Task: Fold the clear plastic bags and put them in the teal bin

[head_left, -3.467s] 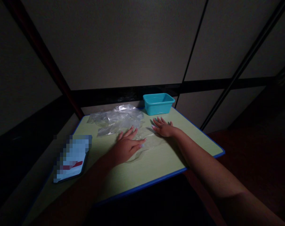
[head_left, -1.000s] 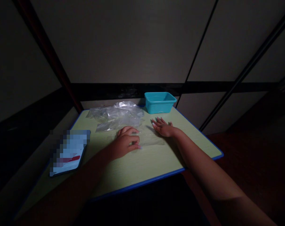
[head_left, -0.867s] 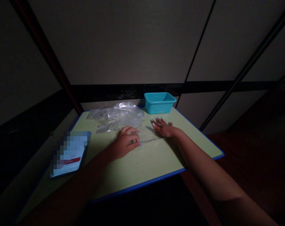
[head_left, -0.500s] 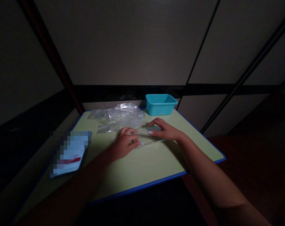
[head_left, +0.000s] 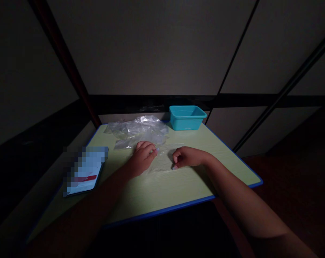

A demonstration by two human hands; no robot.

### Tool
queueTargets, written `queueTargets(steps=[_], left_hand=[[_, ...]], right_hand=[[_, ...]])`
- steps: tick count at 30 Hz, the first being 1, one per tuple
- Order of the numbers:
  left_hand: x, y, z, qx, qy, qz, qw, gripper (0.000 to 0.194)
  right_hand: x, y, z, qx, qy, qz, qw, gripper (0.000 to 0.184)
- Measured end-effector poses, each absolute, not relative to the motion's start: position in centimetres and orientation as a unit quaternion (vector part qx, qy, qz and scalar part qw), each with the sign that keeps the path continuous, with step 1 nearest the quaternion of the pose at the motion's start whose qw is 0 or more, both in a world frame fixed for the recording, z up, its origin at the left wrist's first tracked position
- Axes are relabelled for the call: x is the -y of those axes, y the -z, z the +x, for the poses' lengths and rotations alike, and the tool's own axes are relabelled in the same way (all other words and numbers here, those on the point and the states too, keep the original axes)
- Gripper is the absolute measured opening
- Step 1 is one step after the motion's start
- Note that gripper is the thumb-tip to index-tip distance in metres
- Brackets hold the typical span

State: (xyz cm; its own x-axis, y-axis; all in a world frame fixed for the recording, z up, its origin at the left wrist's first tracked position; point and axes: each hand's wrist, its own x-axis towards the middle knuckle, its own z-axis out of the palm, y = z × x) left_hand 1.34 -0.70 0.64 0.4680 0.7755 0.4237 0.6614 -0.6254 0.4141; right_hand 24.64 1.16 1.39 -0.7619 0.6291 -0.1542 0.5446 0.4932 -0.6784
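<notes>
A thin, see-through plastic bag (head_left: 163, 163) lies flat on the pale green table between my two hands. My left hand (head_left: 143, 157) rests at its left side, fingers curled and thumb pressed to the index finger on the film. At the right, my right hand (head_left: 188, 157) is closed, its thumb and bent fingers pinching the bag's right near edge against the tabletop. Just beyond my left hand sits a crumpled heap of clear plastic bags (head_left: 138, 129). The bag's exact outline is hard to make out in the dim light.
A turquoise plastic basket (head_left: 188, 122) stands at the table's back right. On the left lies a device with a lit screen (head_left: 91, 170), partly pixelated. The table (head_left: 162, 193) has a blue edge, and cabinet panels (head_left: 151, 50) rise behind it.
My right hand has gone from spread fingers to a closed pinch, lower on the bag. My left thumb has moved up toward the fingers. The view has shifted slightly.
</notes>
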Motion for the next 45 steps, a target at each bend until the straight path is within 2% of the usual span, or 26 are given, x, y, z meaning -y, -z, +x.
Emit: queueTargets(steps=[6,14,19,21,28,35,45], left_hand=[[1.8,-1.8,1.0,-0.370,-0.249,0.887,0.122,0.021],[2.0,-2.4,-0.1,-0.399,-0.110,0.900,0.135,0.035],[3.5,-3.0,0.4,-0.399,-0.021,0.907,0.136,0.063],[4.1,-3.0,0.6,-0.395,0.000,0.910,0.128,0.067],[4.0,-2.6,0.5,-0.377,-0.044,0.920,0.100,0.047],[1.8,-2.9,-0.7,-0.375,-0.115,0.912,0.120,0.007],[0.4,-1.8,-0.7,-0.371,-0.165,0.905,0.124,0.009]], right_hand=[[-1.2,-1.6,24.6,0.865,-0.333,-0.371,0.053,0.025],[-1.3,-1.6,24.8,0.865,-0.328,-0.375,0.063,0.023],[-1.3,-1.7,24.8,0.864,-0.323,-0.379,0.070,0.024],[-1.2,-1.8,24.8,0.865,-0.327,-0.374,0.075,0.025],[-1.1,-1.8,24.8,0.857,-0.318,-0.395,0.093,0.035],[-0.9,-2.2,24.7,0.849,-0.325,-0.406,0.089,0.036],[-0.9,-2.4,24.8,0.840,-0.341,-0.415,0.072,0.033]])
